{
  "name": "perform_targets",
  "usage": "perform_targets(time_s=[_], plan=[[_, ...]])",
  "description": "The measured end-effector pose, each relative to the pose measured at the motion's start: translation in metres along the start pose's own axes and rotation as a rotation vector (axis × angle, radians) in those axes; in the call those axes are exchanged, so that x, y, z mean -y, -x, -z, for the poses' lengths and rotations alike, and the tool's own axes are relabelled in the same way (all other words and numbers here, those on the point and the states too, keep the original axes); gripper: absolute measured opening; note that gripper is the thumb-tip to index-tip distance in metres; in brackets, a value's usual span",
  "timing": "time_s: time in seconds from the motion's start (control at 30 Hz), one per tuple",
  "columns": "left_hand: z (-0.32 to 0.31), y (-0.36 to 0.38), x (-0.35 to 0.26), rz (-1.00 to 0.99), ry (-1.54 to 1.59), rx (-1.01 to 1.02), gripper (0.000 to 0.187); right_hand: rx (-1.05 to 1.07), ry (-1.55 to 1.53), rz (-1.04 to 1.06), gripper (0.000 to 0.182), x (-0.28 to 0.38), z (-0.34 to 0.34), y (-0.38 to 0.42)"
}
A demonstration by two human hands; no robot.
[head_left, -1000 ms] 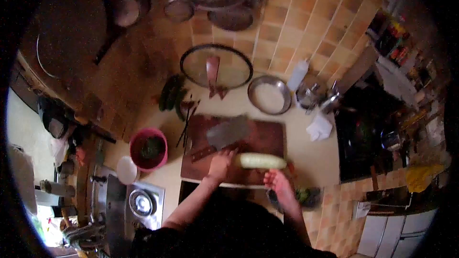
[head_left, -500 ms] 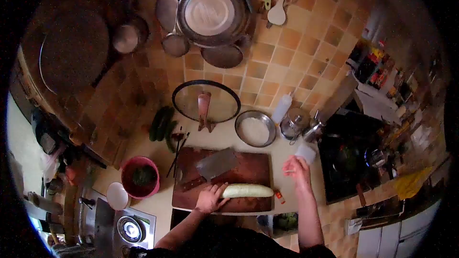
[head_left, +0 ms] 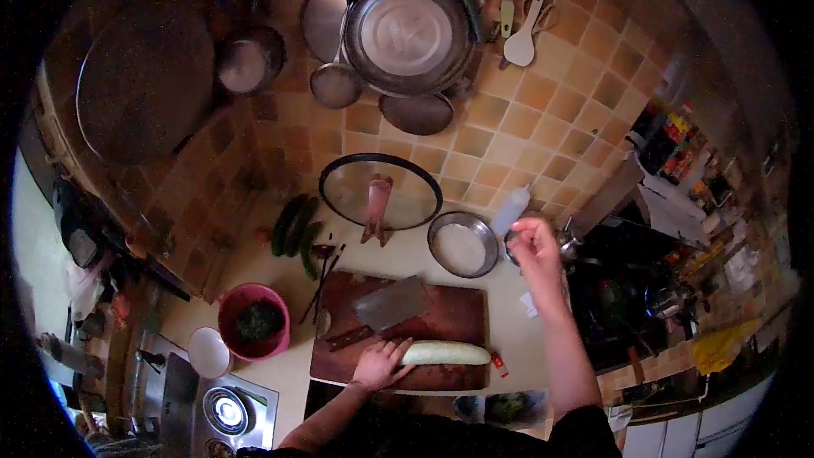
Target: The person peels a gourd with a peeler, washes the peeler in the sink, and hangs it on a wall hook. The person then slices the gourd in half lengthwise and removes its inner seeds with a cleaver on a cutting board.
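My left hand [head_left: 381, 364] grips the left end of a long pale peeled vegetable [head_left: 447, 354], which lies lengthwise near the front edge of the brown cutting board [head_left: 462, 305]. Behind it on the board rests a cleaver [head_left: 392, 304], its handle just above my left fingers. My right hand [head_left: 536, 248] is raised at the right, over the area of the glass jar and partly hiding it. Its fingers are curled into a pinch; whatever is between them is too small to make out. Beside the vegetable's right end lies a small red-and-white packet [head_left: 498, 365].
A metal bowl of white powder or grains [head_left: 462, 244] and a squeeze bottle [head_left: 511, 208] stand behind the board. Left are green cucumber-like vegetables [head_left: 297, 225], chopsticks [head_left: 322, 284], a pink basin [head_left: 284, 314] and a white bowl [head_left: 209, 353]. The stove [head_left: 606, 331] is at right.
My right hand has risen away from me, from beside a white object toward the jar and bottle. The left hand stays on the vegetable. The whole view has shifted slightly.
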State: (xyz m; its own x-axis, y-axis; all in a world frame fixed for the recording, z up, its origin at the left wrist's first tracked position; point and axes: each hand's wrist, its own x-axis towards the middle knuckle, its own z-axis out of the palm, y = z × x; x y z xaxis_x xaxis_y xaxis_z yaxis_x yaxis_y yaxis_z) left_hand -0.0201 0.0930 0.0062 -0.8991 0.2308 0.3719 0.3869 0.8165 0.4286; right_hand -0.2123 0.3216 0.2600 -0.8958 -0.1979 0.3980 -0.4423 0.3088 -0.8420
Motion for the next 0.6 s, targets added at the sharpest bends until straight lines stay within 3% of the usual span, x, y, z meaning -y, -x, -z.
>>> perform_targets(time_s=[0.1, 0.2, 0.33, 0.37, 0.4, 0.5, 0.6], plan=[[-0.002, 0.0, 0.001, 0.004, 0.012, 0.015, 0.063, 0.029, -0.028, -0.001, 0.036, -0.019, -0.018, 0.021], [-0.001, 0.0, -0.002, 0.024, 0.009, 0.013, 0.063, 0.043, 0.25, -0.056, 0.042, -0.03, -0.018, 0.046], [-0.007, -0.001, 0.002, 0.006, -0.002, 0.019, 0.065, 0.102, 0.367, -0.305, 0.049, -0.046, -0.017, 0.097], [-0.011, 0.001, 0.002, 0.007, -0.011, -0.011, 0.065, 0.103, 0.545, -0.052, 0.056, -0.09, -0.018, 0.114], [-0.012, -0.001, 0.0, 0.001, -0.019, -0.042, 0.064, 0.182, 0.324, -0.206, 0.06, -0.092, -0.014, 0.128], [-0.017, -0.002, -0.002, 0.006, -0.031, -0.019, 0.063, 0.033, 0.574, -0.188, 0.054, -0.112, -0.012, 0.181], [-0.014, -0.004, -0.003, 0.018, -0.047, -0.001, 0.064, -0.05, 0.605, -0.178, 0.042, -0.139, 0.004, 0.218]])
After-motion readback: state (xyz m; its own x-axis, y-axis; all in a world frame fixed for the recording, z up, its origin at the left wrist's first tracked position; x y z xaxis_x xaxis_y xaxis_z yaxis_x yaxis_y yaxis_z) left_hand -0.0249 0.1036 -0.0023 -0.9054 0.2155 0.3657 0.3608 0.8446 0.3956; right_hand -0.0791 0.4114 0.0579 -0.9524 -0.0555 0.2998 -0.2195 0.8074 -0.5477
